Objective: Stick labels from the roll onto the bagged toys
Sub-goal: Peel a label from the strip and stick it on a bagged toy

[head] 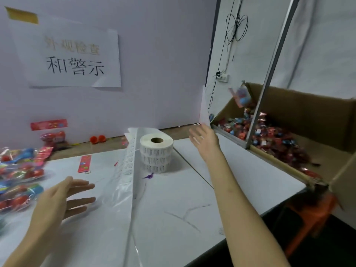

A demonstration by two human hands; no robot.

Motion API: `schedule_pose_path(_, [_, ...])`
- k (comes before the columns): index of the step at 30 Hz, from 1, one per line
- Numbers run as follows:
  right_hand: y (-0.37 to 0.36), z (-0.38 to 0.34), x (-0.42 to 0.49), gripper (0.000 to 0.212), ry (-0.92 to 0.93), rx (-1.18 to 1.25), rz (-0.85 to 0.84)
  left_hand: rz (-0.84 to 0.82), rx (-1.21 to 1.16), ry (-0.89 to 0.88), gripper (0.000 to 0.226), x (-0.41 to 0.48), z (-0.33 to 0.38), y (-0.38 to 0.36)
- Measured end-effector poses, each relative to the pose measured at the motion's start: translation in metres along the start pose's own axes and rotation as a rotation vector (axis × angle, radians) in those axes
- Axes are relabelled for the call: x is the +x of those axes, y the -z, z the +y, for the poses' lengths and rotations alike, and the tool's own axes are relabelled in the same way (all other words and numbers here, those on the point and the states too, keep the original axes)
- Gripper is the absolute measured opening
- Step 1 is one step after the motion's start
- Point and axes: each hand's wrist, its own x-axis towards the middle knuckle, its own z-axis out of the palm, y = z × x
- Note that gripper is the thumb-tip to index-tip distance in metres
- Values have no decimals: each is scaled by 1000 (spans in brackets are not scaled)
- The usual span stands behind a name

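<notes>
Cardboard box (308,116) sat under a blurred bagged toy (241,95); I recorded left hand (63,195) and right hand (204,140) spread empty, judging the pile (19,170) and the roll (156,153) due next.

Label roll (156,155) upright on table (173,199). Bagged toys (17,174) far left of roll. Cardboard box (308,116) right of roll, off table edge.

Bare table (240,170) lay open right of the label roll (156,153). The raised liner strip (128,166) walled its left.
</notes>
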Motion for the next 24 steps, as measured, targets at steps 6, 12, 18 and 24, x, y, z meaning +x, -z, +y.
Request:
schedule_pose_path(6, [3,32,-39,24,236,-505,35,114,111,-64,41,-30,24,-12])
schedule_pose_path(12, [-44,89,-80,39,782,-1136,-345,87,214,-149,28,-37,26,-20])
schedule_pose_path(18, [-53,128,-58,66,949,-1835,-282,-267,989,-366,88,-48,5,-35])
schedule_pose_path(24, [-43,123,-26,54,996,-1913,-200,-373,1390,-398,82,-49,-15,-41])
